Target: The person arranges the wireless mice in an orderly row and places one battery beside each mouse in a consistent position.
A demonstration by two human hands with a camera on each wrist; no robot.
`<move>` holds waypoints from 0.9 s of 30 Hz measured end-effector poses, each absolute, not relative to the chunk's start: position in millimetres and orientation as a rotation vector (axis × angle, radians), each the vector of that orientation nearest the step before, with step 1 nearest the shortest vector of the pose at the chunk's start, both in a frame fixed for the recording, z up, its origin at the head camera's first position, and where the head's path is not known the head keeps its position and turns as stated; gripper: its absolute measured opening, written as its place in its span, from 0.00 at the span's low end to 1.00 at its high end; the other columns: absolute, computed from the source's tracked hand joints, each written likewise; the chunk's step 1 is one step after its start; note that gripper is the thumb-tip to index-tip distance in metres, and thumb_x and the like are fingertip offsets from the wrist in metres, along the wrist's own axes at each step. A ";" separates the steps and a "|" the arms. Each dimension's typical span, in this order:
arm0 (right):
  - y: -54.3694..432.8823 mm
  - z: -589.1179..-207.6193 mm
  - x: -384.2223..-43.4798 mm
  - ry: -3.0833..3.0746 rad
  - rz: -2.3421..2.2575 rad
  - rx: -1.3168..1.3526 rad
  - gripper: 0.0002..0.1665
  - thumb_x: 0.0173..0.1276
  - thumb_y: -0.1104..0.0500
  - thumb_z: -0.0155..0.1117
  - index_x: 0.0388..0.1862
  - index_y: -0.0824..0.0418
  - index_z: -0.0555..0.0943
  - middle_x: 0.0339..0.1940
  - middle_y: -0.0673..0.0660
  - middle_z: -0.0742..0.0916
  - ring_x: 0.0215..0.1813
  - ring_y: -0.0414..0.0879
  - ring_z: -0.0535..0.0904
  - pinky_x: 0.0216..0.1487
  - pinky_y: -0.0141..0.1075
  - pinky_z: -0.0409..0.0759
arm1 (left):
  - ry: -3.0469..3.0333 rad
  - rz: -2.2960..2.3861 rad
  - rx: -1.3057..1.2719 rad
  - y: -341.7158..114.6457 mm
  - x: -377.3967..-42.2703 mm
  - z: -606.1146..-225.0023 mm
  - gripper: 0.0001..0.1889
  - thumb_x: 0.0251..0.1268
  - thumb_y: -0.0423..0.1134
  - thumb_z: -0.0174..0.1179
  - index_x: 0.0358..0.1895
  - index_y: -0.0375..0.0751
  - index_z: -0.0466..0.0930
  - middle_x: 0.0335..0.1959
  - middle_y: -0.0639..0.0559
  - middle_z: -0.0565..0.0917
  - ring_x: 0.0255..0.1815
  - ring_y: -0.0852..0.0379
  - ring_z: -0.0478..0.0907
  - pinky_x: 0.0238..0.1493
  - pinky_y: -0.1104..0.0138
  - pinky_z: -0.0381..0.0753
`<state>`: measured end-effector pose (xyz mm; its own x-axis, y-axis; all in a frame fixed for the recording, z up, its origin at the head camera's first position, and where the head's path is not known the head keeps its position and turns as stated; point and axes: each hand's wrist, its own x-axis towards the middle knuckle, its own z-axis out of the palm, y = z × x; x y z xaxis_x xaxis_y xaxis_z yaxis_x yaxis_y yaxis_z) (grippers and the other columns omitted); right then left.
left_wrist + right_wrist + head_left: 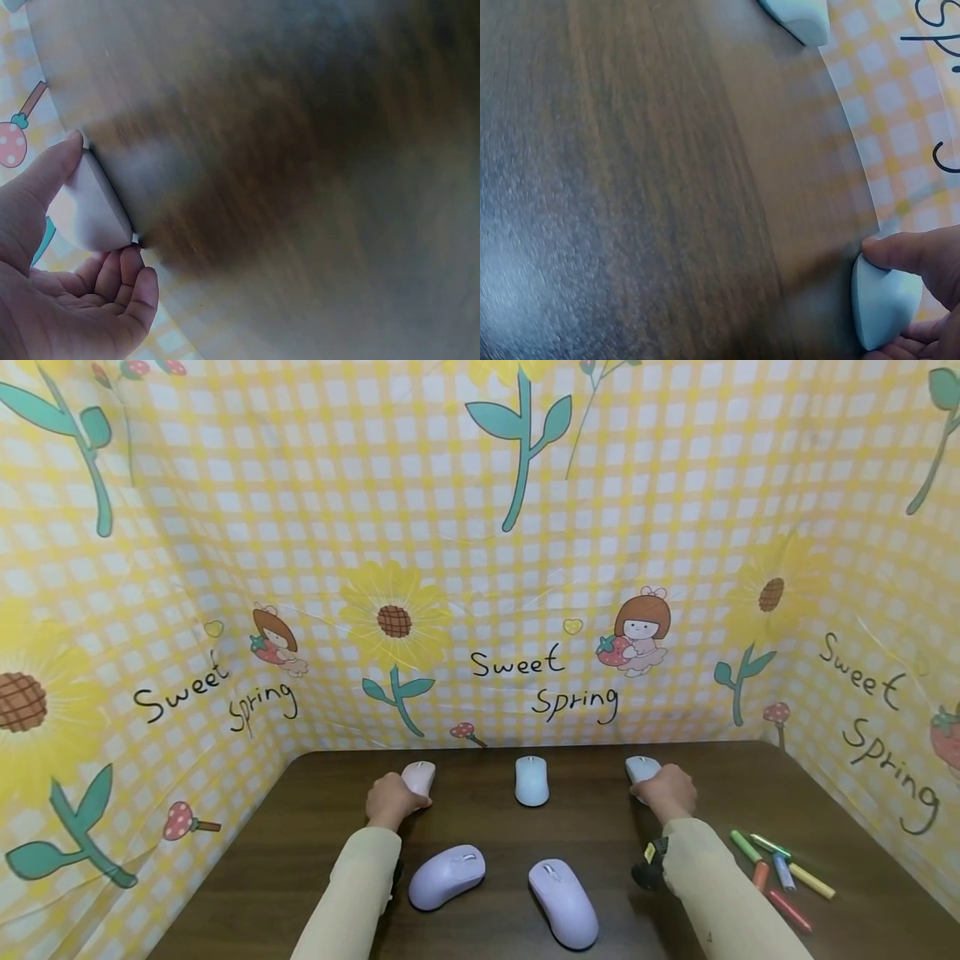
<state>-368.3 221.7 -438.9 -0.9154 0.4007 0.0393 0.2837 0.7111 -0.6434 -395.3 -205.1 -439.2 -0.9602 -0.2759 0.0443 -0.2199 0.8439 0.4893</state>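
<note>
At the table's far edge on the left, my left hand (393,797) grips a pale pink computer mouse (418,778). In the left wrist view the thumb and curled fingers hold this mouse (94,210) by opposite sides. On the far right, my right hand (666,789) holds a light blue mouse (641,767), its thumb on one side and fingers on the other in the right wrist view. Between the hands lies another light blue mouse (532,781), untouched. Two lavender mice, one angled on the left (447,877) and one on the right (564,903), lie nearer me.
Several coloured chalk-like sticks, among them a yellow stick (812,881) and a red stick (791,911), lie scattered on the right of the dark wooden table (277,868). A yellow checked cloth (450,543) with printed flowers stands around the table's back and sides.
</note>
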 end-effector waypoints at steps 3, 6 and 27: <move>220.1 -438.7 -367.0 -2.718 0.988 -0.549 0.34 0.50 0.53 0.75 0.43 0.80 0.75 0.38 0.75 0.82 0.40 0.67 0.79 0.37 0.53 0.77 | -2.907 -0.752 0.380 -206.5 -396.2 -439.9 0.33 0.41 0.47 0.77 0.46 0.24 0.78 0.37 0.32 0.81 0.37 0.37 0.79 0.34 0.49 0.79; 218.7 -440.2 -365.9 -2.689 1.000 -0.540 0.34 0.50 0.53 0.76 0.42 0.81 0.76 0.37 0.75 0.82 0.39 0.67 0.79 0.38 0.54 0.76 | -2.906 -0.765 0.361 -208.5 -396.0 -441.1 0.34 0.42 0.47 0.77 0.47 0.24 0.77 0.38 0.32 0.81 0.38 0.36 0.79 0.36 0.48 0.78; 216.3 -448.1 -365.8 -2.583 1.073 -0.666 0.37 0.48 0.54 0.78 0.44 0.83 0.75 0.41 0.78 0.80 0.44 0.69 0.77 0.43 0.54 0.75 | -2.929 -0.745 0.299 -214.3 -399.9 -446.2 0.37 0.41 0.52 0.77 0.47 0.23 0.77 0.38 0.32 0.80 0.37 0.38 0.78 0.37 0.48 0.77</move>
<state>-365.8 216.3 -448.1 -0.8595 0.5067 0.0665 0.3105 0.6211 -0.7196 -399.9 -214.3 -446.2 -0.9752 -0.2149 0.0524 -0.1638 0.8608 0.4819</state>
